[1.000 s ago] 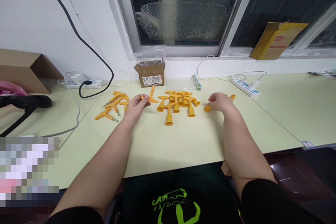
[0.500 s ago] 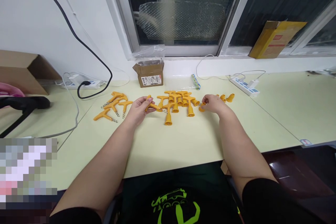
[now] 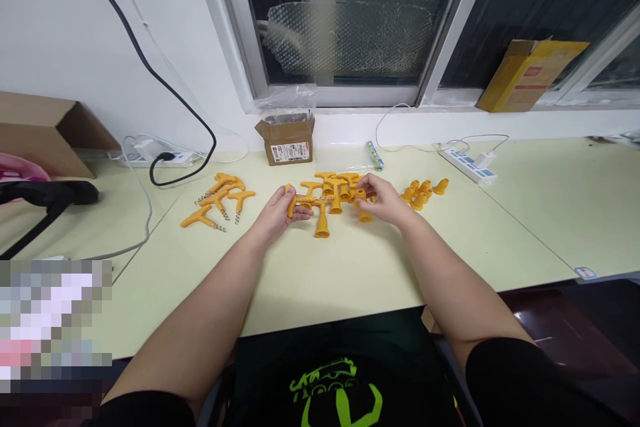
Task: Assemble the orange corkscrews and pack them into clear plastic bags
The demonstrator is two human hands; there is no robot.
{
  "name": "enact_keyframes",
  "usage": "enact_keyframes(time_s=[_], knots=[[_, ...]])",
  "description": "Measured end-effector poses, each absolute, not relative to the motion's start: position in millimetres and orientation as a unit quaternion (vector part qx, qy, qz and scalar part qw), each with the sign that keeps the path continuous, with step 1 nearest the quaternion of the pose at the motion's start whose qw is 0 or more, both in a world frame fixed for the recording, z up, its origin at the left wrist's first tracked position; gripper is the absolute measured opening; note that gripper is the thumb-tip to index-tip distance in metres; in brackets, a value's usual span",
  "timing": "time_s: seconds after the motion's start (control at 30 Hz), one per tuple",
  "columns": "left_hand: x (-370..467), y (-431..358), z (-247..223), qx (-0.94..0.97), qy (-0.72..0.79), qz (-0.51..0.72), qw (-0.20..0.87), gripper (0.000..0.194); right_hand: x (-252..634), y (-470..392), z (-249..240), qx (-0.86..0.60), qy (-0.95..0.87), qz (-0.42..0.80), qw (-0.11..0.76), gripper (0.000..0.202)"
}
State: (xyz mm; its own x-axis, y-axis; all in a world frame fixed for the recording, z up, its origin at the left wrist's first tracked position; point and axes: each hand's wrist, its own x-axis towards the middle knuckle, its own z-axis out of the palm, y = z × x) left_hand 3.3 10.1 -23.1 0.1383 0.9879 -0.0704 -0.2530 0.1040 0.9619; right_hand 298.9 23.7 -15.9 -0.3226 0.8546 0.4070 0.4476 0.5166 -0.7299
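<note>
My left hand (image 3: pixel 283 213) is closed on a yellow T-handled corkscrew (image 3: pixel 303 199), its metal spiral pointing right. My right hand (image 3: pixel 380 199) pinches a yellow cone-shaped cap (image 3: pixel 359 195) to the right of the spiral tip, with a gap between them. Beneath and behind both hands stand several T-handles joined to caps, one of them (image 3: pixel 323 221) nearest the front. On the left lie several loose corkscrews (image 3: pixel 199 216) with bare spirals. Several loose caps (image 3: pixel 420 200) stand to the right of my right hand.
A small open cardboard box (image 3: pixel 290 143) sits by the wall, beside a clear plastic bag (image 3: pixel 345 157). Power strips (image 3: pixel 467 165) (image 3: pixel 180 159) lie at both sides. A black cable (image 3: pixel 170 85) hangs at the left.
My right hand has moved left from the loose caps, carrying one cap toward the corkscrew. My left hand has shifted slightly right, and the corkscrew's spiral now points right.
</note>
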Motion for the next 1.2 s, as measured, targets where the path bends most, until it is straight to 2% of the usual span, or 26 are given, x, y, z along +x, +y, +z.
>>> enact_keyframes(time_s=[0.43,0.7,0.87,1.03,1.2], knots=[[9,5,-25,0.475,0.415,0.488,0.603,0.046,275,13,-18,-0.366,-0.801,0.275,0.385,0.022],[18,1,-29,0.478,0.386,0.461,0.64,0.049,257,15,-33,-0.325,-0.816,0.24,0.413,0.024],[19,-1,-31,0.5,0.408,0.463,0.607,0.056,248,14,-37,-0.333,-0.795,0.252,0.441,0.023],[21,-5,-28,0.558,0.403,0.466,0.556,0.054,247,15,-43,-0.318,-0.749,0.324,0.482,0.027],[23,-8,-25,0.603,0.352,0.472,0.538,0.056,246,13,-45,-0.323,-0.706,0.431,0.461,0.038]])
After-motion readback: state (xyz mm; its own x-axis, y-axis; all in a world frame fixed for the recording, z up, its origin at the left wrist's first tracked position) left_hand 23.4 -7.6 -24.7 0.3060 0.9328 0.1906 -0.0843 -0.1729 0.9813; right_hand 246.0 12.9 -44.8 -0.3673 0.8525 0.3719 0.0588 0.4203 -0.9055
